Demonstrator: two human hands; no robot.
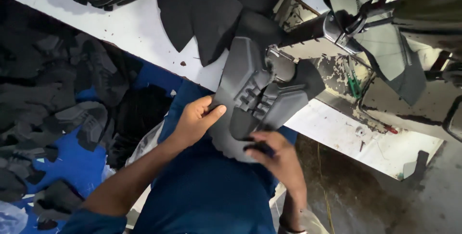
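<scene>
Head view looks straight down on two bare hands gripping a black shoe upper piece [252,99], a flat, matte panel of leather-like sheet with raised, moulded ribs and a row of slot-shaped lace cut-outs near its middle. The left hand [195,118] holds the piece's left edge, thumb pressed flat on top and the other fingers curled beneath, clamped on the material. The right hand [279,159] pinches the lower edge, fingertips closed together over the dark sheet with knuckles up. The piece lies over the near edge of a white work table [139,29], its far end under the head of a sewing machine [337,27], whose body is grey metal with chipped, flaking cream paint and a dull steel arm. Behind it on the table rest more black cut panels [207,7], smooth, pointed and overlapping. To the left, below the table, a heap of black cut pieces [57,94] sits on a bright blue sheet [72,162], the shapes irregular and dull-surfaced. The person's blue trousers [207,195] fill the lower middle. A rough, stained concrete floor [356,200] shows at the lower right.
</scene>
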